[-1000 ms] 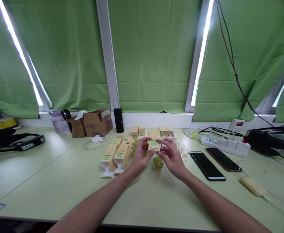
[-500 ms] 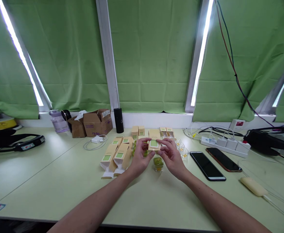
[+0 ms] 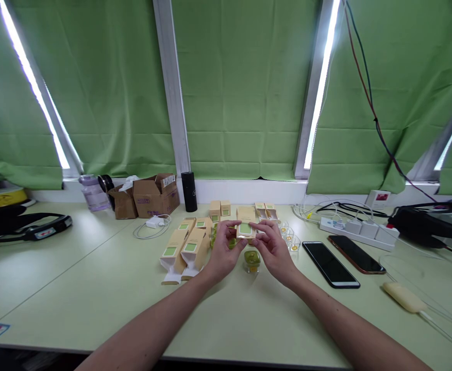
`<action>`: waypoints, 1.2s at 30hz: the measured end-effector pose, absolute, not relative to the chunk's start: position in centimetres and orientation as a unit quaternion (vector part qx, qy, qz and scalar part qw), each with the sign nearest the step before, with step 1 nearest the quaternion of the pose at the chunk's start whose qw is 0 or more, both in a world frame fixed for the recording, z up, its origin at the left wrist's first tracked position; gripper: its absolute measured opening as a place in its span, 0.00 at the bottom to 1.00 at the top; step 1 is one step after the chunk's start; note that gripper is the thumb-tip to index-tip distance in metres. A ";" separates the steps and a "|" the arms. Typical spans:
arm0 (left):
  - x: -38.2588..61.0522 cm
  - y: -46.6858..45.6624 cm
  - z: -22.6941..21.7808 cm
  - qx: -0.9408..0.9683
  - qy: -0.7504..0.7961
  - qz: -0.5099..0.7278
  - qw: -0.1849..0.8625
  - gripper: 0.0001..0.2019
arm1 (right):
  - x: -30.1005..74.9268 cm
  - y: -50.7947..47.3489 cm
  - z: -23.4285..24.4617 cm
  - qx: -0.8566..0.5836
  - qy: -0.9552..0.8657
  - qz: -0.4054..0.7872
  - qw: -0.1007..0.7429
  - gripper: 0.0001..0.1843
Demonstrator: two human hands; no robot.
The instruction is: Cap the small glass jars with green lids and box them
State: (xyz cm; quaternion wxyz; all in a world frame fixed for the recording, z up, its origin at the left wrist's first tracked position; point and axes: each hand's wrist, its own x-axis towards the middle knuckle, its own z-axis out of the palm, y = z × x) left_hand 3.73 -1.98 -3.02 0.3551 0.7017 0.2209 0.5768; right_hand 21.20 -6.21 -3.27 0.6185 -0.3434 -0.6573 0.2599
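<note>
Between my two hands is a small beige cardboard box [image 3: 245, 231] with a green square on its face, raised a little above the table. My left hand [image 3: 226, 244] grips its left side with thumb and fingers. On the right side, the fingers of my right hand [image 3: 272, 248] close on the same box. Just below the hands stands a small glass jar with a green lid [image 3: 252, 260]. Several green-lidded pieces [image 3: 231, 243] show partly behind my left hand. Clear glass cups [image 3: 294, 243] stand behind my right hand, partly covered by it.
Open beige boxes [image 3: 195, 248] lie left of my hands, and more small boxes [image 3: 220, 208] stand behind. Two phones [image 3: 331, 264] and a power strip [image 3: 359, 230] are on the right. Brown cartons [image 3: 156, 196] and a black cylinder [image 3: 189, 191] stand at the back.
The box between my hands has tilted slightly, and a pale lower edge now shows. Both hands stay almost in place.
</note>
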 end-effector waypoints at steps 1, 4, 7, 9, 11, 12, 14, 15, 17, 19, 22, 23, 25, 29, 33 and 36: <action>3.7 -2.0 -3.0 0.702 0.222 0.576 0.355 0.21 | 21.2 -6.2 -3.3 -0.344 -0.657 0.261 0.618 0.18; 3.7 -1.9 -3.1 0.702 0.227 0.577 0.350 0.20 | 21.2 -6.2 -3.3 -0.346 -0.655 0.263 0.618 0.18; 3.7 -1.9 -3.2 0.700 0.230 0.579 0.348 0.19 | 21.1 -6.1 -3.4 -0.340 -0.656 0.263 0.621 0.18; 3.7 -1.7 -3.2 0.699 0.231 0.581 0.347 0.19 | 21.1 -6.1 -3.5 -0.337 -0.657 0.263 0.621 0.18; 3.8 -1.6 -3.4 0.699 0.230 0.585 0.341 0.19 | 21.1 -6.2 -3.5 -0.338 -0.657 0.264 0.620 0.18; 3.8 -1.6 -3.4 0.700 0.231 0.586 0.337 0.19 | 21.0 -6.2 -3.4 -0.339 -0.656 0.265 0.619 0.18; 3.7 -1.5 -3.5 0.703 0.236 0.585 0.329 0.19 | 21.0 -6.3 -3.3 -0.340 -0.653 0.271 0.620 0.17; 3.7 -1.6 -3.5 0.705 0.240 0.583 0.326 0.19 | 21.0 -6.4 -3.2 -0.340 -0.651 0.276 0.620 0.17; 3.7 -1.7 -3.3 0.707 0.247 0.579 0.322 0.19 | 21.0 -6.5 -3.1 -0.340 -0.646 0.287 0.620 0.18; 3.6 -1.9 -3.1 0.713 0.248 0.575 0.314 0.19 | 21.0 -6.5 -3.1 -0.342 -0.643 0.296 0.619 0.20; 3.5 -2.4 -2.6 0.729 0.239 0.578 0.278 0.20 | 21.0 -6.4 -3.2 -0.338 -0.644 0.303 0.616 0.23; 3.5 -2.6 -2.4 0.735 0.237 0.579 0.262 0.21 | 21.0 -6.3 -3.2 -0.336 -0.646 0.302 0.616 0.23; 3.4 -2.9 -2.1 0.745 0.238 0.579 0.232 0.21 | 21.0 -6.3 -3.2 -0.336 -0.655 0.288 0.613 0.24; 3.1 -3.2 -1.8 0.759 0.254 0.567 0.195 0.23 | 21.1 -6.6 -3.0 -0.360 -0.680 0.229 0.597 0.24; 3.1 -2.9 -2.0 0.752 0.270 0.571 0.192 0.24 | 21.2 -7.3 -2.8 -0.362 -0.701 0.173 0.589 0.27; 3.1 -2.4 -2.4 0.731 0.279 0.581 0.223 0.23 | 21.0 -7.7 -2.4 -0.337 -0.726 0.136 0.584 0.31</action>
